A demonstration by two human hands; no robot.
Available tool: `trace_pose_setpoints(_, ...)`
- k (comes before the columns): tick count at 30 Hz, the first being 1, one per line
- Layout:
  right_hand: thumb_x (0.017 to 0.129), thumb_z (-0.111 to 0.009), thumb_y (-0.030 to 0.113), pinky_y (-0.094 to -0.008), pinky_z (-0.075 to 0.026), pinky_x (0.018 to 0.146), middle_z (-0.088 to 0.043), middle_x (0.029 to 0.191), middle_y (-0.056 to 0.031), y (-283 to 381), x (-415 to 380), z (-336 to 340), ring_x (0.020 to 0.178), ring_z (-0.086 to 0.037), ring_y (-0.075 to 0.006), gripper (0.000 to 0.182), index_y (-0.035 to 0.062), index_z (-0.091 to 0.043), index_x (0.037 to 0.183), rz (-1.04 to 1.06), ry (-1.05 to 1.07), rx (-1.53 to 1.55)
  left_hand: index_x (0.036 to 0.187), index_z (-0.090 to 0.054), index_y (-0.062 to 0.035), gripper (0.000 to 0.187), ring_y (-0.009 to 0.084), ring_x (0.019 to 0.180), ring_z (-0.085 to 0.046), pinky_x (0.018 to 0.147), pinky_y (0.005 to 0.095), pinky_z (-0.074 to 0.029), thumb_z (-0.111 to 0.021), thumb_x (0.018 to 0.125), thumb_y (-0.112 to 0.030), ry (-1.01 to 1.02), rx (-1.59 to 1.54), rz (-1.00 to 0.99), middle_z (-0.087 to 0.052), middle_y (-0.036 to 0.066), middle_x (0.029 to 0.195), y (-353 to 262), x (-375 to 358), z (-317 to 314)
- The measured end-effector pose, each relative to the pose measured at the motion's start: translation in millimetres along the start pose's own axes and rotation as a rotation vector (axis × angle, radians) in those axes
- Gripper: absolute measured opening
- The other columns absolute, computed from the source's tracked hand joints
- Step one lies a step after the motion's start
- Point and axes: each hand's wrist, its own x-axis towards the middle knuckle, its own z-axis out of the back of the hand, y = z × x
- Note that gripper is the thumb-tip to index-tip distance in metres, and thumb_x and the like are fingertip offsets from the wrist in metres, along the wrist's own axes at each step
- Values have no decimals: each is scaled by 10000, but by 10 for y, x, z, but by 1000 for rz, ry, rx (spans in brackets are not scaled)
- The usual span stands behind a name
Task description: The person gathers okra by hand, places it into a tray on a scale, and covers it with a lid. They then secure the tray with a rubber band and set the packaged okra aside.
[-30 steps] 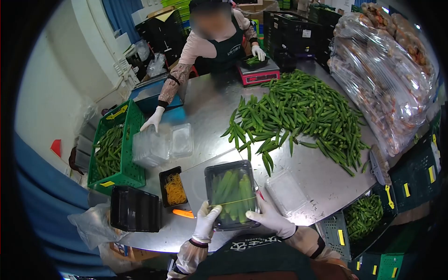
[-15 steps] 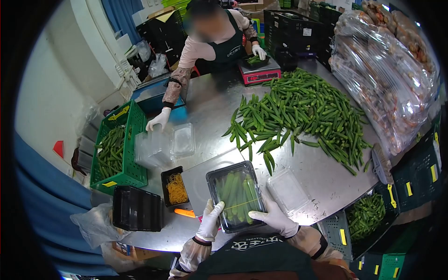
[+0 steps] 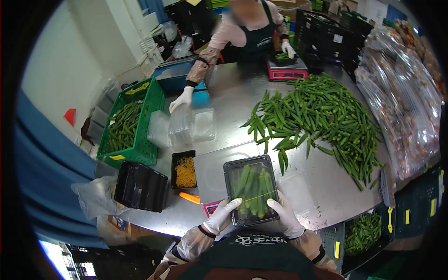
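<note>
Between my two gloved hands is a black tray of okra (image 3: pixel 251 187) under a clear lid, with a thin yellow rubber band across it. My left hand (image 3: pixel 223 216) grips the tray's lower left edge, its thumb on the lid. On the lower right edge my right hand (image 3: pixel 286 216) is closed the same way. Just behind the tray lies a scale's flat metal plate (image 3: pixel 212 168). Left of the plate, a small black tray holds yellow rubber bands (image 3: pixel 185 172). An orange-handled tool (image 3: pixel 190 198) lies nearby. A clear lid (image 3: pixel 296 191) lies to the right.
Loose okra (image 3: pixel 322 121) covers the table's right side. Across the table, a co-worker's gloved hand (image 3: pixel 182 99) touches stacked clear lids (image 3: pixel 179 128); the other is at a tray on a red scale (image 3: pixel 287 72). A green crate (image 3: pixel 149 121) and black trays (image 3: pixel 141 185) stand left.
The camera view has shifted, so the table scene sits further right. My right hand has drawn in along the tray's lower right edge, its thumb now on the lid. The tray stays held in both hands.
</note>
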Motion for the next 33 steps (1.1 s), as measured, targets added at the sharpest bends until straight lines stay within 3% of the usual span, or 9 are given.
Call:
trace_pose_setpoints(10, 935, -635, 362, -296, -437, 941, -580, 1207, -64, -53, 164, 52, 1073, -540, -143, 595, -16, -458, 1359, -16, -15, -130, 1319, -477, 21, 480, 175, 1062, -620, 927, 331, -505, -582, 966, -286, -32, -5, 43, -617, 92, 1198, -56, 197, 29)
trace_pose_setpoints(15, 942, -617, 399, -301, -435, 958, -555, 1268, -74, -147, 264, 191, 1124, -527, -151, 639, -13, -431, 1394, -157, 7, -180, 1289, -502, 23, 463, 188, 1043, -632, 918, 341, -510, -585, 960, -293, -65, -7, 23, -631, 95, 1171, -103, 275, 29)
trace_pose_setpoints(20, 960, -560, 454, -305, -459, 951, -518, 1330, -110, -94, 373, 100, 1187, -520, -186, 698, -35, -380, 1425, 59, 39, -32, 1289, -501, 22, 471, 189, 992, -640, 845, 344, -538, -627, 936, -263, -76, -58, 79, -636, 92, 1139, -296, 387, 85)
trace_pose_setpoints(23, 983, -540, 395, -324, -503, 924, -514, 1353, -172, -18, 421, 101, 1194, -553, -239, 660, -42, -350, 1440, -5, -29, 211, 1221, -553, 6, 422, 194, 947, -657, 809, 344, -558, -635, 925, -284, -114, -49, 8, -662, 91, 1076, -590, 579, 170)
trace_pose_setpoints(27, 1004, -530, 230, -274, -519, 871, -584, 1261, -154, -122, 502, 335, 1050, -624, -181, 515, -33, -385, 1422, -128, -45, 169, 1202, -563, -11, 394, 204, 937, -668, 795, 364, -573, -624, 930, -290, -178, -138, -157, -668, 88, 1072, -1110, 1017, 322)
trace_pose_setpoints(33, 1009, -508, 204, -283, -534, 849, -628, 1197, -146, -144, 653, 441, 976, -656, -177, 438, -26, -451, 1377, -201, -144, 66, 1188, -570, 36, 380, 198, 857, -701, 732, 359, -598, -593, 952, -262, -147, -179, -241, -698, 105, 1022, -1658, 2082, 704)
